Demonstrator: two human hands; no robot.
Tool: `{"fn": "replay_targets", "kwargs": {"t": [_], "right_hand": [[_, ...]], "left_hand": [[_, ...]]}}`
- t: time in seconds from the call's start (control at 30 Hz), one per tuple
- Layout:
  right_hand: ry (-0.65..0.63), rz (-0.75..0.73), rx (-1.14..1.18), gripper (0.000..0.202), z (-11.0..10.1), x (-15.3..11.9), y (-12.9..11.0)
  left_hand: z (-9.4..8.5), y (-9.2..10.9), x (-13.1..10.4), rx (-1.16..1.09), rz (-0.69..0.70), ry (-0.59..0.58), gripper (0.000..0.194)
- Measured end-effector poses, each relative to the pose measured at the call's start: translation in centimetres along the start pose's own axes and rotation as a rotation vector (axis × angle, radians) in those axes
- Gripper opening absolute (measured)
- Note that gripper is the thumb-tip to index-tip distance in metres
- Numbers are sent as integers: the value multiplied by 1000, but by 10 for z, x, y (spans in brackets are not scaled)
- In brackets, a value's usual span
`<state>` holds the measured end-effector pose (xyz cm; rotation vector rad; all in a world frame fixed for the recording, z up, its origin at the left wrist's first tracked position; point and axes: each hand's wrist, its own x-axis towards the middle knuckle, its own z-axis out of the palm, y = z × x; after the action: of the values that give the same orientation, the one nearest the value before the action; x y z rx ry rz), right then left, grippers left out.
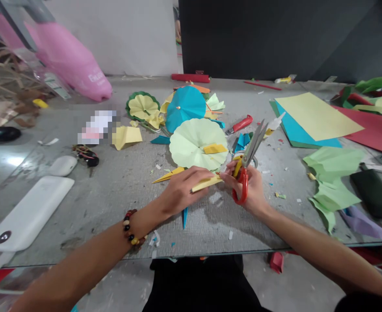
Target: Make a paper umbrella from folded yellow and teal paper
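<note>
Gripping folded paper [207, 183], the left hand [182, 186] steadies it beside the right hand [255, 190], which holds scissors [254, 146] pointing beyond its grip, probably freeing fingertips.

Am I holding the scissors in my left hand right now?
No, the red-handled scissors are in your right hand, with the blades pointing up and away from you.

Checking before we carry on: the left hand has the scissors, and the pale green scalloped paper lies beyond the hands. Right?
Not quite: the head view shows the scissors in the right hand, not the left hand. The pale green scalloped paper does lie beyond the hands.
</note>
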<state>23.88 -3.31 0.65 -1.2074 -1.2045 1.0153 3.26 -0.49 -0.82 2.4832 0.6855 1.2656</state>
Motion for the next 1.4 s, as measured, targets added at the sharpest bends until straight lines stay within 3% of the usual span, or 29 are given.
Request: {"fn": "replay_targets", "kwargs": {"t": [0.13,0.2,0.3,0.43,0.53,0.7,0.9,1.03,1.17,1.4], "right_hand": [[-120,18,40,45,1,-2,0],[-154,25,47,47,1,-3,2],[-147,36,38,45,0,-4,5],[-103,45,45,42,-1,-3,6],[-105,37,33,43,-1,-2,4],[-81,34,35,42,-1,-1,5],[-35,106,79,33,-3,1,10],[-42,114,81,30,-4,1,11],[-47,94,42,29,-3,1,11],[-111,90,43,36,-3,0,8]], "left_hand": [[1,2,0,-47,-42,70,13],[2,2,0,-92,-125,121,19],[2,0,1,-246,-284,145,33],[3,-4,3,-460,-457,125,29],[3,-5,3,-525,-502,117,31],[2,-3,3,-421,-386,52,9],[0,-3,2,-146,-95,13,16],[-1,-2,3,-75,12,13,21],[-2,-1,2,-27,39,5,17],[1,-2,1,20,-58,77,19]]}}
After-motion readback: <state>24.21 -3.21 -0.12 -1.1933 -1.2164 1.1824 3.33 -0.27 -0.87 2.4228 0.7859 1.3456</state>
